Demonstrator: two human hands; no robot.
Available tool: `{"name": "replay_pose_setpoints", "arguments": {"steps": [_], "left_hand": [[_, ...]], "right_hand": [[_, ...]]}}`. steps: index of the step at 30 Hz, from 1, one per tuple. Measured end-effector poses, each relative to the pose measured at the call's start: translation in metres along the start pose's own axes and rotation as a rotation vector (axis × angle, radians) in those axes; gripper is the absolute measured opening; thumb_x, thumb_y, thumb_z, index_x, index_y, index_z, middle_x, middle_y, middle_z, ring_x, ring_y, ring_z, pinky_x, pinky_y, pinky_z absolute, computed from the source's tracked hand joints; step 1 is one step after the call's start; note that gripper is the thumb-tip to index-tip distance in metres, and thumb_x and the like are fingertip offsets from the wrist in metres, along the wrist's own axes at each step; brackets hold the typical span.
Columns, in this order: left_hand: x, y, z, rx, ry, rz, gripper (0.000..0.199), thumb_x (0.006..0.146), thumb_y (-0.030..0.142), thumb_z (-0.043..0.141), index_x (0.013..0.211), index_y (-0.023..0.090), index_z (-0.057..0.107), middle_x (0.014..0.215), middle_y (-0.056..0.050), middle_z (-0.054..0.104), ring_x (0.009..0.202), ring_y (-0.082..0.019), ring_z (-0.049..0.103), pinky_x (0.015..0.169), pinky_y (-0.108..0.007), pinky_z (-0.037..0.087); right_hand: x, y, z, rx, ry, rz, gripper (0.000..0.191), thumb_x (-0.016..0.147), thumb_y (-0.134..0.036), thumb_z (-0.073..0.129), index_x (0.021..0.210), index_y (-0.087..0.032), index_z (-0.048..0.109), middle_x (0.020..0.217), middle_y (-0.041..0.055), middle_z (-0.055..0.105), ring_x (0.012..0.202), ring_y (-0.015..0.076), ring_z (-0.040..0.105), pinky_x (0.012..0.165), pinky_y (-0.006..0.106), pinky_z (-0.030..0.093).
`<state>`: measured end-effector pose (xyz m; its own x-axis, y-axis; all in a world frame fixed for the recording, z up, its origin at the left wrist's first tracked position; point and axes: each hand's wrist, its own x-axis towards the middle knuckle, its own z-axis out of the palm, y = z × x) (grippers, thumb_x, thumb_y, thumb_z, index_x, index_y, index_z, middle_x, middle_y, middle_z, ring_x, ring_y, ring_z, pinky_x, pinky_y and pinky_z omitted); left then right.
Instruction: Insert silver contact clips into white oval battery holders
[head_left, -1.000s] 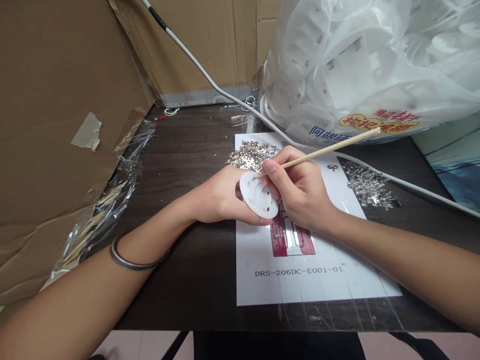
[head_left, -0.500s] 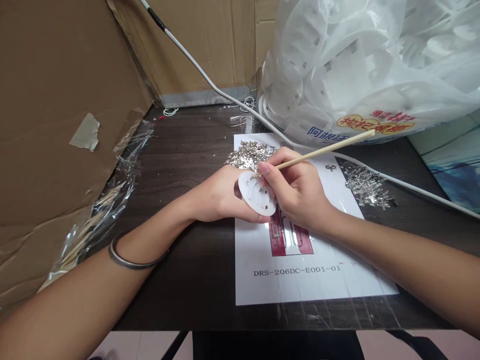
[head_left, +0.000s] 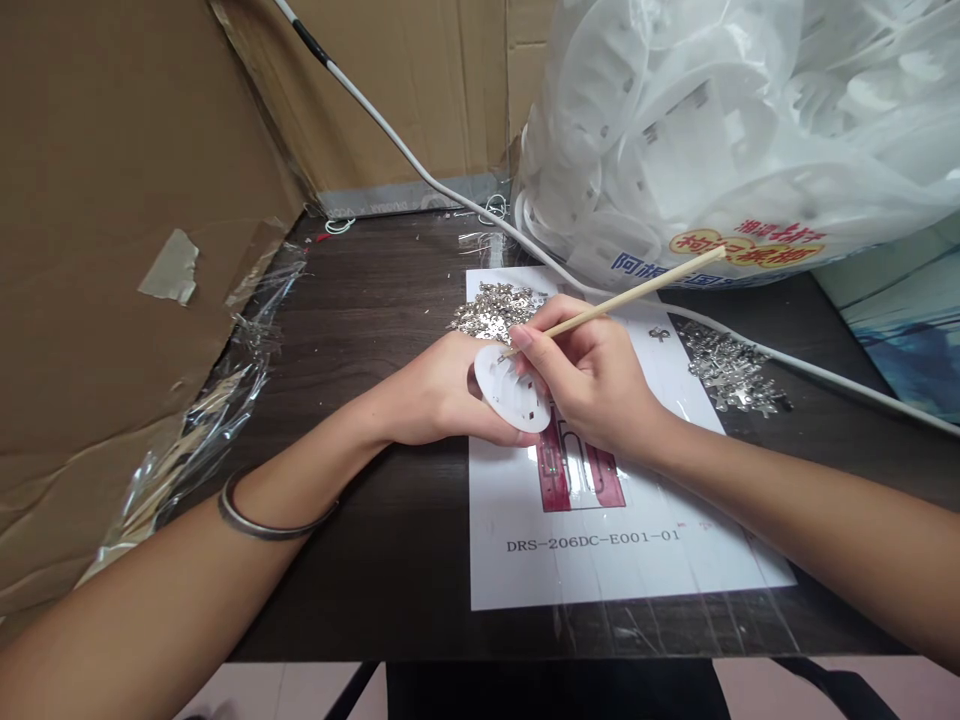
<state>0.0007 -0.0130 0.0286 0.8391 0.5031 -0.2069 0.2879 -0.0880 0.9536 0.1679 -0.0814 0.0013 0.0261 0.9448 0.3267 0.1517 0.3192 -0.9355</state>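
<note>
Your left hand [head_left: 442, 392] clamps the white plastic disc [head_left: 512, 388] above the taped sheet [head_left: 600, 560] while your right hand [head_left: 592, 375] pinches the wooden stick [head_left: 637, 290], its tip in the disc, seating apparently unfinished.

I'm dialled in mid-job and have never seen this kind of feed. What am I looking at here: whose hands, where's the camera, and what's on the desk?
The single view comes from a camera worn on the person's head, looking down at their own bare hands. The left hand grips a white plastic disc tilted above the dark table. The right hand holds a thin wooden stick like a pen, its tip on the disc. Under the hands a printed sheet is taped down. Small metal parts lie in two piles, one beyond the hands, another to the right. A plastic bag of white discs and a white cable lie behind, with cardboard on the left.
</note>
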Motion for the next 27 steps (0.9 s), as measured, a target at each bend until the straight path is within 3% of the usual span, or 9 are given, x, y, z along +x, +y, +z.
{"name": "replay_pose_setpoints", "arguments": {"steps": [18, 27], "left_hand": [[-0.0011, -0.0022, -0.0007, -0.004, 0.021, 0.009, 0.025, 0.06, 0.02, 0.089, 0.073, 0.015, 0.069, 0.067, 0.008, 0.058, 0.063, -0.007, 0.046, 0.061, -0.02, 0.041], [0.0006, -0.0007, -0.0014, 0.015, 0.007, 0.001, 0.024, 0.061, 0.022, 0.089, 0.071, 0.015, 0.068, 0.065, 0.007, 0.056, 0.061, -0.007, 0.044, 0.06, -0.02, 0.041]], "right_hand": [[0.005, -0.0042, -0.0023, -0.019, -0.034, 0.037, 0.039, 0.098, -0.041, 0.071, 0.069, -0.017, 0.061, 0.071, -0.0012, 0.059, 0.058, 0.0084, 0.052, 0.053, 0.024, 0.043], [0.0041, -0.0035, -0.0029, -0.01, -0.026, 0.034, 0.034, 0.097, -0.034, 0.072, 0.07, -0.017, 0.063, 0.072, -0.0001, 0.061, 0.062, 0.0094, 0.057, 0.054, 0.023, 0.044]]}}
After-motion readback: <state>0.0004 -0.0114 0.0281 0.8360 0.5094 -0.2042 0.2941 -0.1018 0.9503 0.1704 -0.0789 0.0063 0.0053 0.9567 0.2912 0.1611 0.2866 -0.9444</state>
